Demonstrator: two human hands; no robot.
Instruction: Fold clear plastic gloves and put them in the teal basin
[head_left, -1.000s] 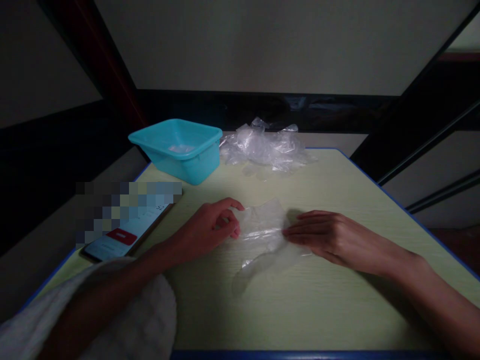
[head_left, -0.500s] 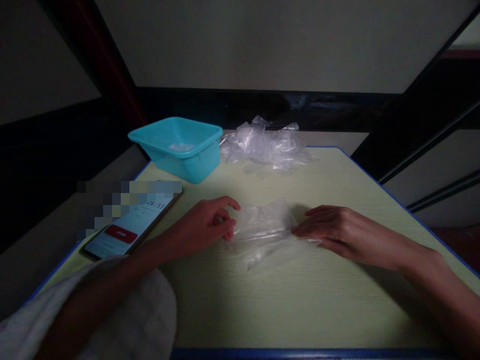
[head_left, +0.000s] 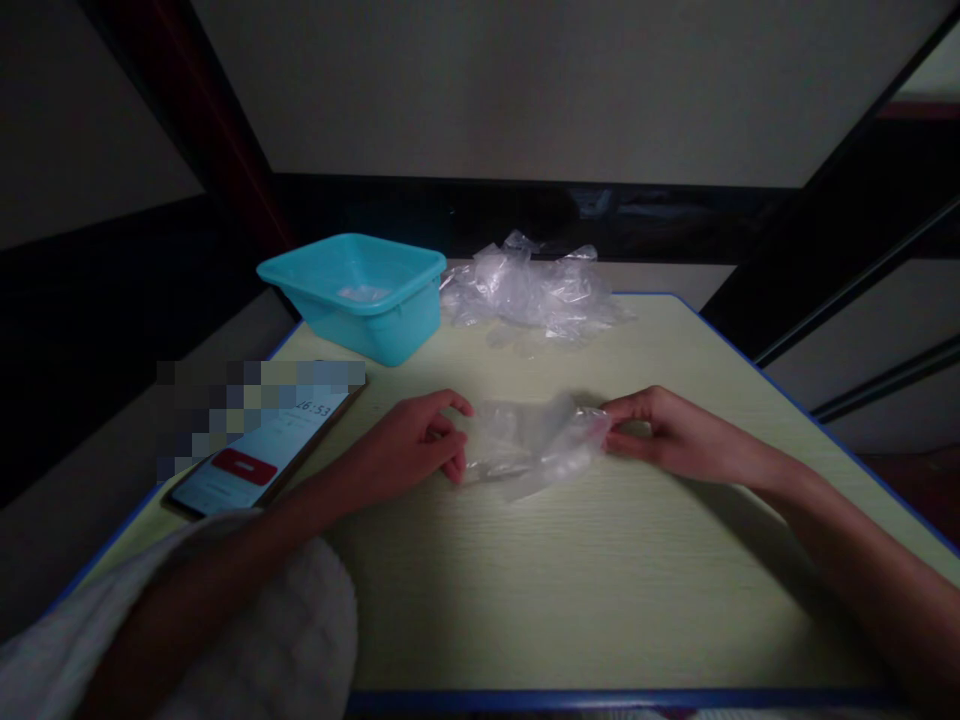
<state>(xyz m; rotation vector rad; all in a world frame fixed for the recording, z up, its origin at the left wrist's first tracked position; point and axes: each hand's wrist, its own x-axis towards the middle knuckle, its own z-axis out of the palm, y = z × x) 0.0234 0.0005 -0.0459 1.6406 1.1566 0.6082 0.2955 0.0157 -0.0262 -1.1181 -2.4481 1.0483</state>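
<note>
A thin, clear, crumpled plastic glove (head_left: 536,440) lies across the middle of the table, blurred in places. Its right end is pinched between the thumb and fingers of my right hand (head_left: 656,435) and looks slightly raised. My left hand (head_left: 420,440) rests at the glove's left edge with its fingers loosely curled. A gap shows between its thumb and index finger; whether a fingertip touches the plastic is hard to see. Farther back sits a loose pile of clear plastic gloves (head_left: 525,290), some with finger shapes showing.
A turquoise plastic basin (head_left: 409,325) stands at the back left with something pale inside. In front of it lies a phone (head_left: 259,450) with its screen lit. The pale wooden table (head_left: 570,610) has a blue edge. A wall rises behind.
My right hand has gone from lying flat over the glove's right side to pinching its end, lifting and bunching it. My left hand has hardly moved.
</note>
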